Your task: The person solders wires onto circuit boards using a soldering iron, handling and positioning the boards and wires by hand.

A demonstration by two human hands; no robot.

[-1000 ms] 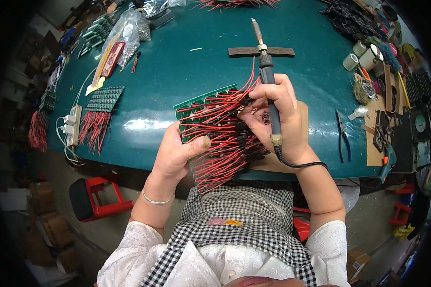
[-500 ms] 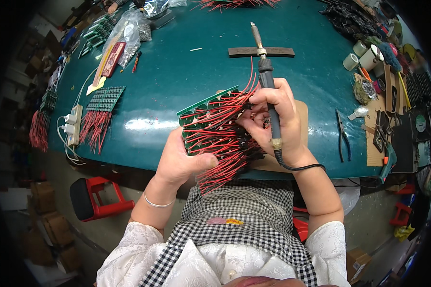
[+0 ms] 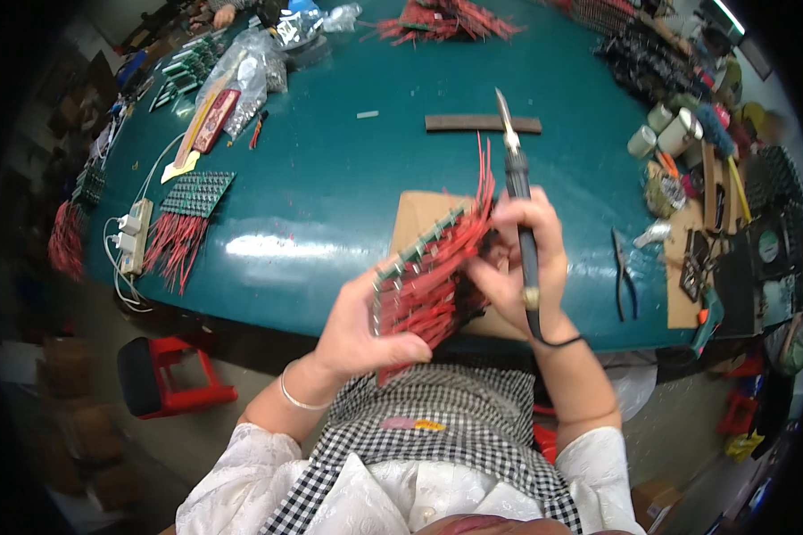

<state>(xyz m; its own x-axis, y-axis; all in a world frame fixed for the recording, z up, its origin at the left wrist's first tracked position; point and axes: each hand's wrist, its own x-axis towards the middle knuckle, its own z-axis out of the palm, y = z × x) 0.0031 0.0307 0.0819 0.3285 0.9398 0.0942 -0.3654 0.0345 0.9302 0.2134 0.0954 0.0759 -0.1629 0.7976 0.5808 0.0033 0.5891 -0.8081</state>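
My left hand [image 3: 355, 332] grips the near left edge of a green circuit board [image 3: 417, 251], thumb in front. The board is tilted up on edge, and a dense bunch of red wires [image 3: 424, 299] hangs from it toward me. A soldering iron [image 3: 520, 201] with a dark handle rests in my right hand [image 3: 544, 254], its metal tip pointing up and away from the board. The fingers of that hand also reach in at the board's right end, among the wires; what they pinch there is hidden. The iron's cord runs down over my right wrist.
Under the board lies a brown cardboard sheet [image 3: 410, 214] on the green table [image 3: 312, 178]. Beyond it sits a dark bar [image 3: 446, 123]. Pliers [image 3: 625, 276] lie at the right. On the left are a power strip [image 3: 136, 236] and another wired board [image 3: 196, 194].
Both hands have moved a little nearer to me with the board, which now stands more steeply on edge. The soldering iron has come along, slightly to the right. The view has shifted slightly.
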